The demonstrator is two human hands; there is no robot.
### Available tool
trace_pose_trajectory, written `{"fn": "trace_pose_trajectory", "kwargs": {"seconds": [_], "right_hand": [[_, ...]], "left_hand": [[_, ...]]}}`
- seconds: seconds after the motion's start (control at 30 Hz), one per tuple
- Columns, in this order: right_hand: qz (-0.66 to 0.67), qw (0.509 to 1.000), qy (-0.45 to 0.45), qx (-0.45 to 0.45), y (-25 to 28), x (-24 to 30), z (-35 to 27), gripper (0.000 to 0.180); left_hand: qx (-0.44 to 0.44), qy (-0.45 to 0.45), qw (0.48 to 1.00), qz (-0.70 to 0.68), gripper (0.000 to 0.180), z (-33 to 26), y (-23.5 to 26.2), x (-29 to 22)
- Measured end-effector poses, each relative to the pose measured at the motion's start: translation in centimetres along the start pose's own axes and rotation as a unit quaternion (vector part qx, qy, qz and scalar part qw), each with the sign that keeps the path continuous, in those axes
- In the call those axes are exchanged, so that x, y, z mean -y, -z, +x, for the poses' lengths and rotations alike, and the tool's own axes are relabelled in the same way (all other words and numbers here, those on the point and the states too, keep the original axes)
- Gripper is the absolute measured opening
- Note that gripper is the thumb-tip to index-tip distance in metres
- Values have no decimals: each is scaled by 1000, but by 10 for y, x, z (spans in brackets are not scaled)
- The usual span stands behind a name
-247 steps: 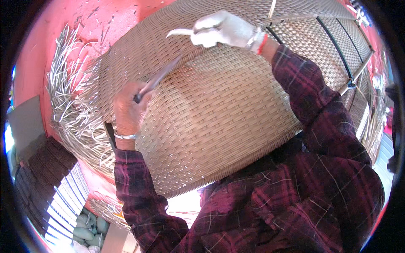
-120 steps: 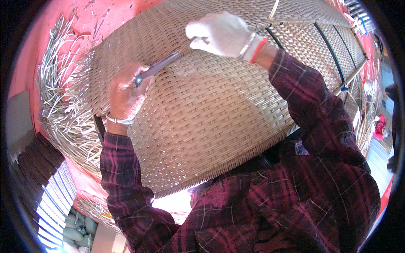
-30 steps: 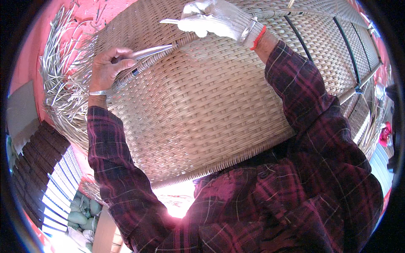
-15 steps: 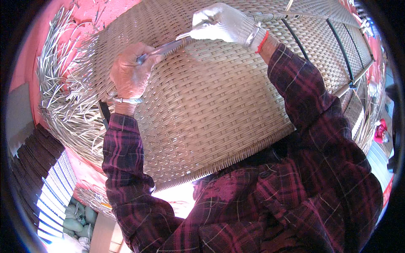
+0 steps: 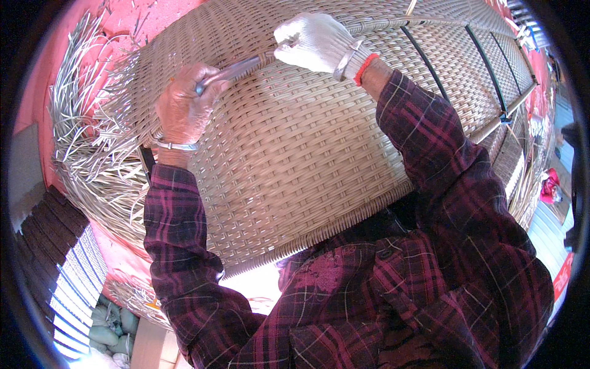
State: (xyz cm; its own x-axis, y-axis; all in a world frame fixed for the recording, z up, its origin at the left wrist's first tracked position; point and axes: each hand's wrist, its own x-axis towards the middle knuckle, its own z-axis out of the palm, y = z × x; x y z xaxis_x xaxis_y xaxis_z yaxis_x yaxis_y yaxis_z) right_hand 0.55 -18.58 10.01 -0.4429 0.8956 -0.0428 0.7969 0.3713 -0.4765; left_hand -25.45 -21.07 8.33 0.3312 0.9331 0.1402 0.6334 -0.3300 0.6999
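A large tan wicker panel point(image 5: 301, 147), woven from flat strands, fills the space before me. My bare left hand point(image 5: 186, 104) is closed at its upper left, thumb and fingers around a smooth grey metal bar-like piece point(image 5: 236, 69) with a rounded end. The piece slants up to the right, meeting a strand-wrapped section point(image 5: 265, 59) beside my right hand point(image 5: 310, 43). That hand wears a white knit glove and is curled shut against the wrapped rail point(image 5: 375, 26); what its fingers hold is hidden.
Loose strand ends point(image 5: 104, 166) bristle along the panel's left side. Dark bars point(image 5: 427, 61) cross the weave at the right, near a frame joint point(image 5: 505, 118). A pink surface point(image 5: 178, 15) lies beyond. Pale green sacks point(image 5: 114, 329) sit at the lower left.
My gloved right hand has shifted slightly left and down; the pale strand tip at its fingers no longer shows. The left hand keeps its grip, and the view has shifted a little.
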Motion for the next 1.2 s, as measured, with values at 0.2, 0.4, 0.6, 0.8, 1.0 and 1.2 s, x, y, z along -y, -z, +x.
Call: {"fn": "trace_pose_trajectory", "kwargs": {"seconds": [0.2, 0.4, 0.6, 0.8, 1.0, 1.2], "right_hand": [[-27, 995, 81, 57, 1, 4, 16, 29], [-10, 993, 69, 100, -3, 10, 29, 40], [-68, 973, 209, -64, -23, 17, 20, 42], [-50, 951, 292, -88, -29, 10, 23, 29], [60, 926, 335, -164, -15, -2, 19, 23], [134, 954, 245, -105, 14, -15, -19, 22]], "left_hand": [[71, 72, 995, 7, 23, -1, 16, 0], [62, 62, 995, 37, 23, -17, 36, -1], [61, 49, 995, 63, 22, -28, 48, 9], [33, 254, 963, -84, 20, -62, 68, 8], [-10, 252, 915, -316, 30, -47, 30, -23], [65, 214, 946, -235, 22, 11, -43, -77]]}}
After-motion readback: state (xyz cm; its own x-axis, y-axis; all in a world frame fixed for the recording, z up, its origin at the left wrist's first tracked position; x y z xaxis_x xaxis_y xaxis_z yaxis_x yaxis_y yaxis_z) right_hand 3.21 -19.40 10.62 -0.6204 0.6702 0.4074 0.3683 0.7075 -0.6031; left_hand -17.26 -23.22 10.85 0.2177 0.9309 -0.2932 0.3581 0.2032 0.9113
